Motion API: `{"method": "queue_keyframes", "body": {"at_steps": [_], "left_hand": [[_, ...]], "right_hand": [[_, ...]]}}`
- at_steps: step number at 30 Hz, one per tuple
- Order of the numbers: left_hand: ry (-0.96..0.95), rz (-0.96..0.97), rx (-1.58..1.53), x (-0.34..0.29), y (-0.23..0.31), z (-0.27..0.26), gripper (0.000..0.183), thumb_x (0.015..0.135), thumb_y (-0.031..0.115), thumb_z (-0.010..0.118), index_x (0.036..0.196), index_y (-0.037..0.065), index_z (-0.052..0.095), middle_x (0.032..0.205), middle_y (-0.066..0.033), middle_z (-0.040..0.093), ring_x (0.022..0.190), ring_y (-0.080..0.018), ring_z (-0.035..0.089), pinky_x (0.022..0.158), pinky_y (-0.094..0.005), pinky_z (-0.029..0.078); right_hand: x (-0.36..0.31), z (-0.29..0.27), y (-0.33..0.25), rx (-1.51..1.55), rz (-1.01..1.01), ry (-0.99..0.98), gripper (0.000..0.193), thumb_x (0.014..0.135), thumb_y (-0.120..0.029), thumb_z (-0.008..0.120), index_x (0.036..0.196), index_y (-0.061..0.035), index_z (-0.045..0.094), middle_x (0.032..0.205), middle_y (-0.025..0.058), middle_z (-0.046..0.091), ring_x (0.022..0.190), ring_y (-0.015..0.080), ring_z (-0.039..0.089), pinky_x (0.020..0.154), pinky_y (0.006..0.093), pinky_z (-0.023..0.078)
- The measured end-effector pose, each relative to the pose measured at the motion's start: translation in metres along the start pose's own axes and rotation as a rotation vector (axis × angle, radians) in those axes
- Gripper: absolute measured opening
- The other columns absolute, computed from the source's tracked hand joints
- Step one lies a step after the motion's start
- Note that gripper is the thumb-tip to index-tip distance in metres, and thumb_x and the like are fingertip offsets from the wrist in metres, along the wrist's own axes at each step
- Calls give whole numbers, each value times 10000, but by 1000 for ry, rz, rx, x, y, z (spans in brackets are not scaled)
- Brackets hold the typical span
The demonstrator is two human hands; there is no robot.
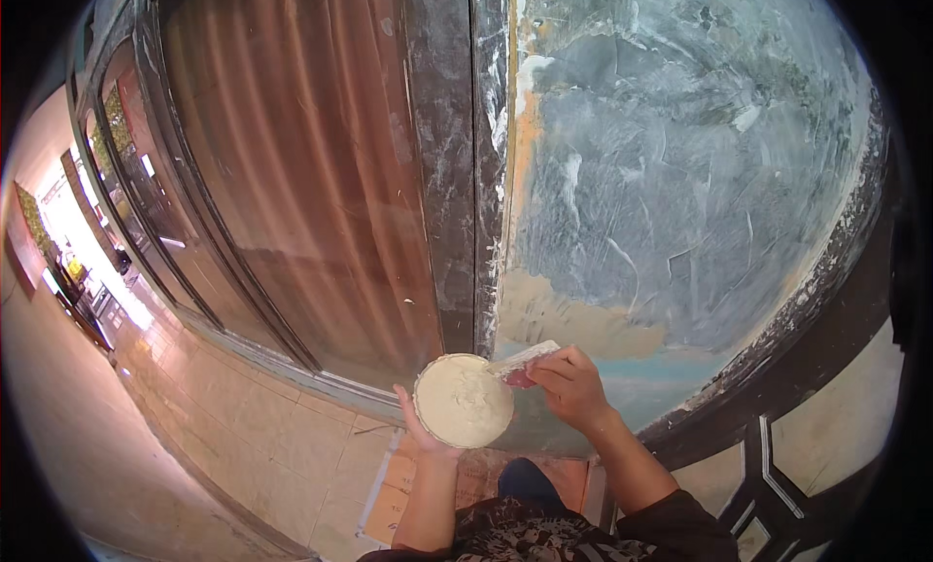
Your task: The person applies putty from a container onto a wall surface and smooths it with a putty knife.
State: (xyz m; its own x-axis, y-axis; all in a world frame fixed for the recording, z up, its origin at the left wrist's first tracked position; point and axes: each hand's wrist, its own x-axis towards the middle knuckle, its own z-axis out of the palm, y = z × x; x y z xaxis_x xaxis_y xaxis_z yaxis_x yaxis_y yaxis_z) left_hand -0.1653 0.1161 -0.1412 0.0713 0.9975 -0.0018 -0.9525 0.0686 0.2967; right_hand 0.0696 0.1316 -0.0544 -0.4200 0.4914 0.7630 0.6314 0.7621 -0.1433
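Observation:
A round tub (465,446) filled with cream-coloured putty (459,403) rests in my left hand (425,434), the thumb up along its left side and the palm beneath. My right hand (573,389) is closed round a putty knife (526,361), whose wide blade is smeared with white paste. A bit of reddish handle shows by my fingers. The blade's left end reaches the tub's right rim; whether it touches the putty I cannot tell. Right behind stands a grey-blue wall panel (641,193) with white smears and a beige patch (573,319) low down.
A dark, paint-marked frame (455,173) divides the wall panel from a glass pane with a brown curtain (292,154) behind it. Cardboard (394,489) lies on the tiled floor (253,436). At the lower right is a dark frame with pale panels (826,431). A bright passage opens far left.

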Motion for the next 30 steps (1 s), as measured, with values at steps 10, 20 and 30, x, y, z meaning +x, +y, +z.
{"method": "queue_keyframes", "body": {"at_steps": [10,20,30], "left_hand": [[17,13,-10,0,-3,2,962,943,841,355,1478,56,509,1487,-197,549,1299,-412,577,1038,-632,504],[-206,-149,-114,-7,4,10,964,915,877,308,1538,153,436,1587,-180,423,1359,-513,479,978,-865,374],[-142,-79,-39,4,2,8,958,927,866,284,1548,149,414,1587,-183,412,1371,-517,461,956,-869,386]], "right_hand": [[0,10,-6,57,-29,117,348,689,71,743,991,-101,751,1010,1,726,931,263,655,771,359,556],[19,-35,3,53,212,372,199,789,124,698,923,-19,731,933,120,745,800,296,651,734,368,518],[30,-49,42,-52,440,459,69,884,30,697,950,10,695,875,124,711,805,313,616,728,402,502]]}}
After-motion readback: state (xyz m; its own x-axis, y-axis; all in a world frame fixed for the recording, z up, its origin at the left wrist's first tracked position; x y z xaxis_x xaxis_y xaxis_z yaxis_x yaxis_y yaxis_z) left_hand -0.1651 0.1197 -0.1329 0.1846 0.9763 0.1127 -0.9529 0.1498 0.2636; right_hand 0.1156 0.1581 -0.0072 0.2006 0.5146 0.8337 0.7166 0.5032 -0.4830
